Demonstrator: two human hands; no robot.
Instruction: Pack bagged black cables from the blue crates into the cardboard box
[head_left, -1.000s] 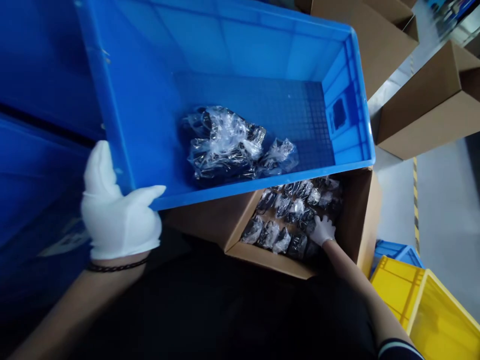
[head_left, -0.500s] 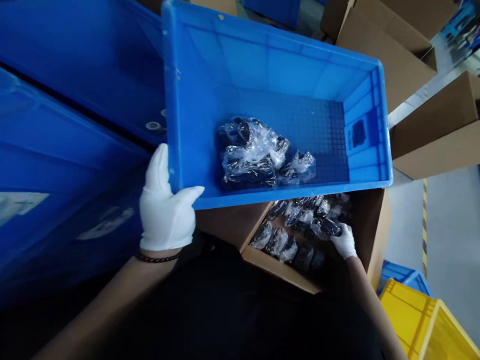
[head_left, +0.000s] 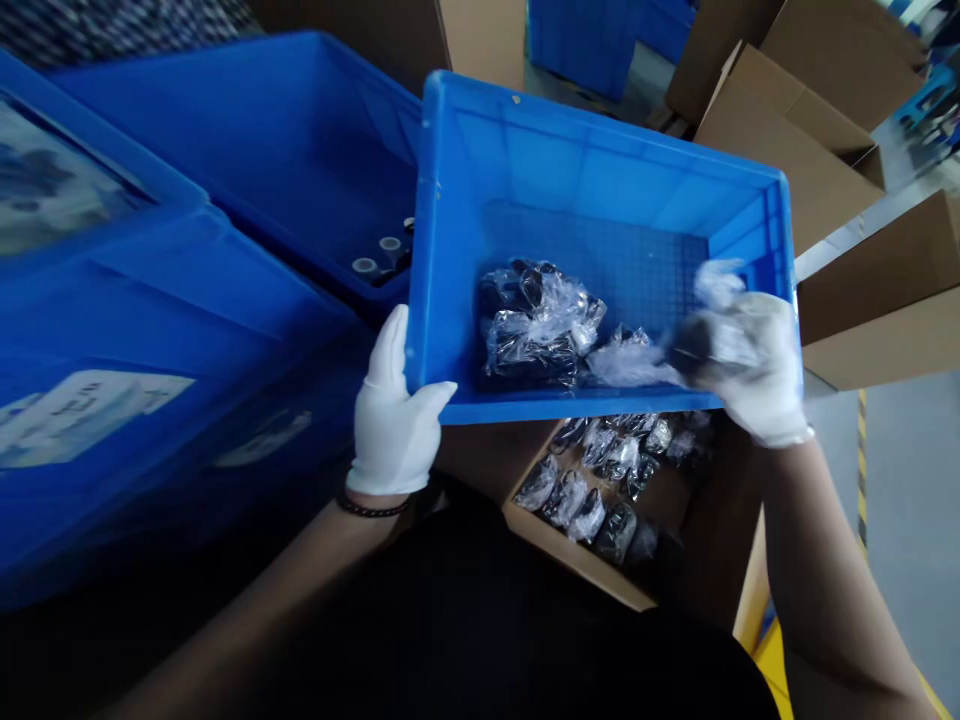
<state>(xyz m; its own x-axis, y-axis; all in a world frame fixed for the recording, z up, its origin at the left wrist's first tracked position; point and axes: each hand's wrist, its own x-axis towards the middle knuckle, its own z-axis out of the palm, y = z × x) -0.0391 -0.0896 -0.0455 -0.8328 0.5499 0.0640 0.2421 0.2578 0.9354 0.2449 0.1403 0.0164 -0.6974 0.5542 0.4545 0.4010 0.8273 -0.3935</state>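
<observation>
So one dark bagged piece point(head_left: 690, 345) is held by the right hand point(head_left: 772, 370), over the right end of the blue bin point(head_left: 555, 410). That hand's pretty blurred, but the fingers look closed around the piece, with some loose plastic sticking out; the exact finger placement can't be made out. The bin's near left corner is steadied by the left hand point(head_left: 394, 425): fingers straight and together along the outside, thumb spread away over the rim, and how hard it's being pressed can't be told. A small heap of bagged pieces point(head_left: 544, 330) is contained in the left half of the bin, and more wrapped pieces point(head_left: 589, 515) are lined up in rows in the open carton point(head_left: 581, 560), partly hidden below the bin's near edge. The step in hand looks to be the adding of that one piece to the bin, though that's only a judgement. If that's right, the piece would need to be lowered near the heap and the grip eased without the plastic being snagged, while the corner is kept steady on the left.
</observation>
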